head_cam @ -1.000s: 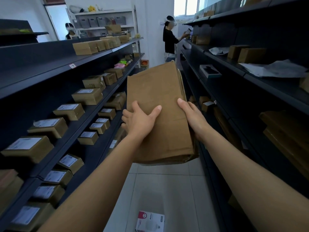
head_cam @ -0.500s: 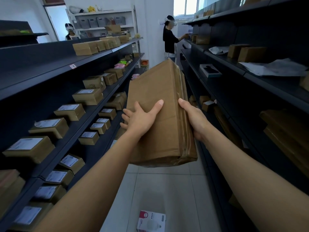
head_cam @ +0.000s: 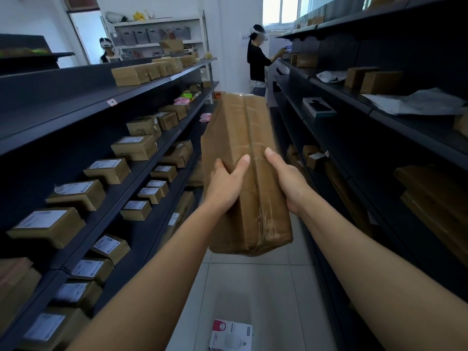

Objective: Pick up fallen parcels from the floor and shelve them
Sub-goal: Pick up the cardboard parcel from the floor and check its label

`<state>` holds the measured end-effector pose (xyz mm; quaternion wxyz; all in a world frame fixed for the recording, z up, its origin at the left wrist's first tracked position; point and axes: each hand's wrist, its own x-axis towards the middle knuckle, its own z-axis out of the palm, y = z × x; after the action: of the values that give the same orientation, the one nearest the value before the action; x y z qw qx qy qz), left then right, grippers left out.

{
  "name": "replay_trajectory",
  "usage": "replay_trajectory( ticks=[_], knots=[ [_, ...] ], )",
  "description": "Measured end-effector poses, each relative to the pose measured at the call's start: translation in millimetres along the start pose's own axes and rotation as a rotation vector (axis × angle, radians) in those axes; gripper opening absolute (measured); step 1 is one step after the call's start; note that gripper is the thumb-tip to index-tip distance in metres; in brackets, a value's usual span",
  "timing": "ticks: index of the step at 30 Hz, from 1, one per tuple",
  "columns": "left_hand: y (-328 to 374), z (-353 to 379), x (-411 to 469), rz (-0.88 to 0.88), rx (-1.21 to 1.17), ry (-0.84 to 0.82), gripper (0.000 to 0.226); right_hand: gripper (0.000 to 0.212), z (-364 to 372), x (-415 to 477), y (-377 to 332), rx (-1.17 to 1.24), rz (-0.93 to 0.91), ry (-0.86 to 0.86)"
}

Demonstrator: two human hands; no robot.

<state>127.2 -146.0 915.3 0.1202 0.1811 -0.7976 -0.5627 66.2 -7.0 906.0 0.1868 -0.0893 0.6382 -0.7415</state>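
Daylight from the far window (head_cam: pixel 281 8) glares; shelves (head_cam: pixel 379 127) dim, edges perhaps fisheye-bent, slightly blurred.

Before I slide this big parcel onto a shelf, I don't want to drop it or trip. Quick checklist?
1. Both hands on the brown parcel: left hand and right hand hold its sides: ok.
2. Bottom supported: nothing underneath: not ok.
3. Free space on the right shelf: looks open: ok.
4. Floor clear: white box lies near your feet: not ok.
5. Label side: cannot tell.
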Motion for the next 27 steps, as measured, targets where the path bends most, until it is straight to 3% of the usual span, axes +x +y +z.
replay_trajectory(
  ticks=[8,14,19,21,25,27],
  knots=[
    [-4.5,2.3,-2.1,0.043,-0.257,0.026,0.067,0.03,-2.4,4.9,-8.0,-0.03,0.001,0.055],
    [-1.6,2.1,-6.3,0.106,-0.357,0.026,0.065,0.055,-0.7,3.9,-5.9,-0.153,0.066,-0.038],
    [-4.4,-0.8,-8.2,0.094,-0.39,0.057,0.06,0.134,-1.3,3.2,-2.8,-0.225,0.146,-0.073],
    [-4.3,-1.2,-8.9,0.106,-0.396,0.062,0.06,0.138,-1.9,2.8,-5.5,-0.246,0.124,-0.072],
    [-1.5,-5.0,-9.2,0.151,-0.396,0.054,0.058,0.12,-2.4,4.2,-6.5,-0.308,0.068,-0.015],
    [0.3,-5.7,-10.2,0.178,-0.374,0.041,0.057,0.121,-3.7,6.9,-3.2,-0.323,0.051,0.026]
  ],
)
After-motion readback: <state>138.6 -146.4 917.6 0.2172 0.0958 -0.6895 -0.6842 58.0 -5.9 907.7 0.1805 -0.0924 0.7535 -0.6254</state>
